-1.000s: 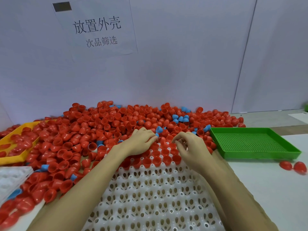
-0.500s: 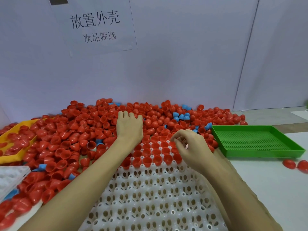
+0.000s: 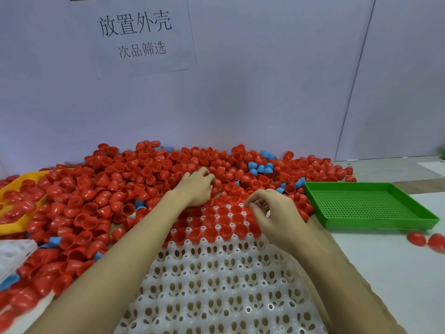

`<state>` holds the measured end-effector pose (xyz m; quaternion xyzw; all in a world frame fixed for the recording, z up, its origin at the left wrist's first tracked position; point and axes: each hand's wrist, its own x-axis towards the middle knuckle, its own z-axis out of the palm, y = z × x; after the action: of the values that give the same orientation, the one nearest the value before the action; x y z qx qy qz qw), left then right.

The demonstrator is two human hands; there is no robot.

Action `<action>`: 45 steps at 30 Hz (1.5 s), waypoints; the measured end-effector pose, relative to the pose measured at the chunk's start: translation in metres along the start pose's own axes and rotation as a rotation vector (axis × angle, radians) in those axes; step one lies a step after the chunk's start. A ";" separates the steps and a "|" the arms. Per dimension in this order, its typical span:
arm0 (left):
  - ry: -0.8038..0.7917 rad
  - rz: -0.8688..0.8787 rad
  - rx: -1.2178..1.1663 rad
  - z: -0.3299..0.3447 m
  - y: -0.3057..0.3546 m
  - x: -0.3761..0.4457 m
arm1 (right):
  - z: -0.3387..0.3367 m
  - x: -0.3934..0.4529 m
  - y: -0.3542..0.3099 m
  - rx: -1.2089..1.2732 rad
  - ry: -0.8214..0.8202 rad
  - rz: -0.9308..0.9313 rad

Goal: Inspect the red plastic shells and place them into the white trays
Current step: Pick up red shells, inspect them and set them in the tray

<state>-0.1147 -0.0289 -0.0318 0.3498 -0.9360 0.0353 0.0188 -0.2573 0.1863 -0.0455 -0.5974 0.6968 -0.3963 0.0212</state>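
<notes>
Red plastic shells [image 3: 134, 189] lie heaped beyond the white tray [image 3: 216, 285], whose far rows are filled; the left hand [image 3: 196, 188] curls into the pile gathering one, the right hand [image 3: 272, 213] pinches something small over the tray, so seating it comes next.

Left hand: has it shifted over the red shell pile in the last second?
Yes. The left hand reached deeper into the pile of red plastic shells, away from the white perforated tray, fingers now curled.

Head view, forward-down, close over table [image 3: 385, 273]
</notes>
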 end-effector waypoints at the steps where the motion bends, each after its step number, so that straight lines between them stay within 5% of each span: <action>1: 0.015 -0.012 -0.016 0.000 -0.002 0.000 | 0.000 0.000 0.000 0.001 -0.001 0.001; 7: -0.006 -0.014 -0.106 0.002 -0.011 -0.004 | 0.001 -0.001 -0.001 0.011 -0.009 -0.005; 13: 0.509 0.141 -0.225 -0.012 0.000 -0.044 | 0.002 0.000 0.001 0.017 -0.004 -0.010; 16: 0.615 0.261 -0.210 -0.018 0.016 -0.078 | 0.002 0.001 -0.002 0.151 0.016 0.019; 21: 0.631 0.335 -0.315 -0.015 0.043 -0.138 | -0.005 -0.001 -0.023 0.593 -0.139 0.072; 35: 0.729 0.209 -0.747 -0.006 0.047 -0.173 | -0.006 -0.008 -0.039 0.553 -0.332 -0.022; 45: 0.550 0.101 -1.253 -0.006 0.045 -0.177 | 0.000 -0.014 -0.049 0.693 -0.409 -0.025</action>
<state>-0.0107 0.1206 -0.0383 0.2070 -0.7561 -0.4245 0.4530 -0.2132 0.1996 -0.0234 -0.6300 0.4957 -0.4810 0.3550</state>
